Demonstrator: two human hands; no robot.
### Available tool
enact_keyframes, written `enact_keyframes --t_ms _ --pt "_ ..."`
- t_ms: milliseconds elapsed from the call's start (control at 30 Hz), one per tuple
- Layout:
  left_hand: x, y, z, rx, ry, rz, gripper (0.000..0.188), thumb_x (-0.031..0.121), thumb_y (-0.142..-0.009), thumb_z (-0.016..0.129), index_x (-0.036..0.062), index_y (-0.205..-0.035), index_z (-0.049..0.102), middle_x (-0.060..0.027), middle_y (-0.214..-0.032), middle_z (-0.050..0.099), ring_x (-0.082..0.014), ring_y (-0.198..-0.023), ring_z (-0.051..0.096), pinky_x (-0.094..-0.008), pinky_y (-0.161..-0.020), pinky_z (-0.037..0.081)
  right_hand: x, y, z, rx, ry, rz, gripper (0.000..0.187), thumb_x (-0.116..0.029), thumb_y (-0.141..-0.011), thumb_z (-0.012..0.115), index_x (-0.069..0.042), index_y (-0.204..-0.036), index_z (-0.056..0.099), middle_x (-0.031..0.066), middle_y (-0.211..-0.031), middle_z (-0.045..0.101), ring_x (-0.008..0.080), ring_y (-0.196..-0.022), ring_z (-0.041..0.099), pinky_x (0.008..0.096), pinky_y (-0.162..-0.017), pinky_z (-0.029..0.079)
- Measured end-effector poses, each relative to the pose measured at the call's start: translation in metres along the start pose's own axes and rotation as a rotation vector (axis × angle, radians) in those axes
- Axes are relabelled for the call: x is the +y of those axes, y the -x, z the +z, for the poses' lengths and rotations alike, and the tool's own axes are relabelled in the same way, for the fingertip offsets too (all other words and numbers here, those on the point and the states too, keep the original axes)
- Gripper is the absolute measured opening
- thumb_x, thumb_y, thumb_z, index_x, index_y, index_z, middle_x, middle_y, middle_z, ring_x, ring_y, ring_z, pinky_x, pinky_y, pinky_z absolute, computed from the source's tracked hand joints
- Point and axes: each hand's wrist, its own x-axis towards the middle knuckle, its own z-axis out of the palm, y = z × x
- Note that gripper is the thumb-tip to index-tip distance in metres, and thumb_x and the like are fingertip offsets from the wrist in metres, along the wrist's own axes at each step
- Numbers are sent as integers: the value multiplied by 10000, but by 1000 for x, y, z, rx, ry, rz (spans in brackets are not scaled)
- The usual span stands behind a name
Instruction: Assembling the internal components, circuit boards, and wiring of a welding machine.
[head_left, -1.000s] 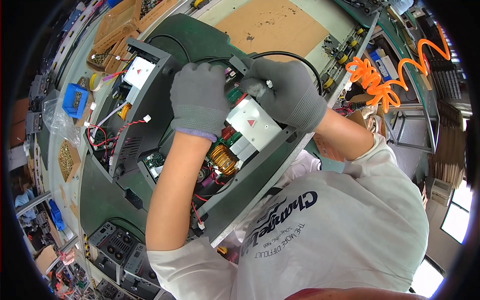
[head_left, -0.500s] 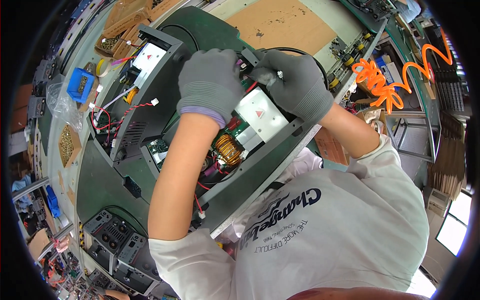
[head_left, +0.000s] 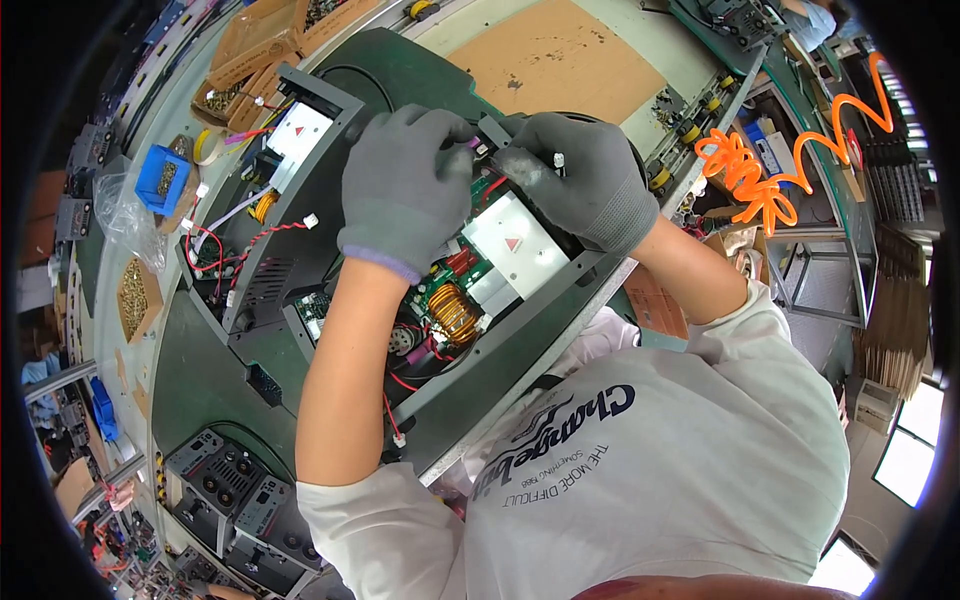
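In front of me an open grey metal housing lies on the bench, with a green circuit board, a copper-wound coil and a white-silver plate inside. Both my hands wear grey gloves and meet at its far end. The curled fingers of my left hand close beside a small purple-sleeved connector; what they grip is hidden. My right hand is bent with thumb and forefinger together near a red wire, its grip also unclear. A small white plug shows against the right glove.
A second open housing with loose red wires stands to the left. Beyond it are a blue bin of screws and cardboard boxes. Finished-looking units sit lower left. An orange coiled hose hangs at right.
My left hand has shifted slightly left and toward me, uncovering more of the board and the purple-sleeved connector. My right hand's fingers have moved a little left, staying at the far end.
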Motion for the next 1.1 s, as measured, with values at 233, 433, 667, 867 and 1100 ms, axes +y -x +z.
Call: enact_keyframes --t_ms 233,433,667,867,1100 --pt "25 13 3 -59 485 -223 275 230 -760 797 61 -962 722 -114 -880 724 -281 -831 685 -389 -775 543 2 0 4 32 -64 -1 234 -272 -903 696 -42 -950 694 185 -728 663 370 -702 664 450 -633 506" --pt "19 17 15 -3 495 -368 185 177 -782 766 62 -921 724 -99 -836 713 -305 -815 673 -406 -740 534 7 3 0 -62 -81 86 341 -316 -869 737 -48 -1073 688 181 -804 698 351 -789 705 433 -710 545" --pt "7 10 5 14 -138 114 86 151 -797 705 89 -857 701 -102 -811 686 -343 -823 615 -455 -701 493 6 2 -3 -125 -242 202 507 -178 -809 796 -8 -1253 619 138 -1049 747 214 -964 738 332 -894 571" --pt "15 11 2 -73 -228 -7 114 133 -807 694 73 -897 730 -90 -898 719 -320 -875 629 -429 -779 514 12 3 -3 -139 -248 216 466 -152 -816 772 -15 -1239 633 139 -1046 748 208 -936 738 330 -879 570" --pt "18 12 8 -26 -304 5 116 140 -809 698 78 -900 736 -97 -900 721 -325 -866 634 -436 -770 515 8 3 -3 -125 -265 258 439 -147 -818 763 -28 -1228 659 139 -1043 739 208 -914 730 327 -865 565"
